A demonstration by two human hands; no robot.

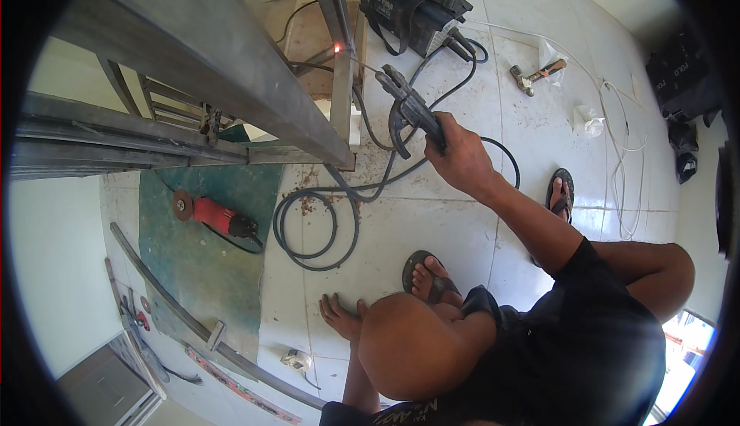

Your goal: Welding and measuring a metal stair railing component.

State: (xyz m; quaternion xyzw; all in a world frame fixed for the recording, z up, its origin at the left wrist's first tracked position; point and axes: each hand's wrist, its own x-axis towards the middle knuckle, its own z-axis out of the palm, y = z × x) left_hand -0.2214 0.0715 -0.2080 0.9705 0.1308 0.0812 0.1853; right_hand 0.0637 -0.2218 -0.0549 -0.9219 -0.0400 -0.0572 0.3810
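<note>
My right hand [464, 156] is wrapped round the handle of a black welding electrode holder [412, 104]. A thin electrode [364, 64] sticks out of its jaws toward the upper left. Where it points, a small red-orange glow [337, 48] shows on an upright metal frame tube [339, 21]; I cannot tell whether the tip touches. My left hand [341, 316] lies on the white tiled floor with fingers apart, holding nothing. The holder's dark cable [385, 183] runs into loops on the floor between my hands.
A black welding machine [412, 10] stands at the back. A hammer [537, 77] and white cord [617, 148] lie to the right. On the left, a red angle grinder [218, 218] rests on a green sheet [166, 272]. Nearer are a tape measure [296, 360] and a long metal tube [181, 310].
</note>
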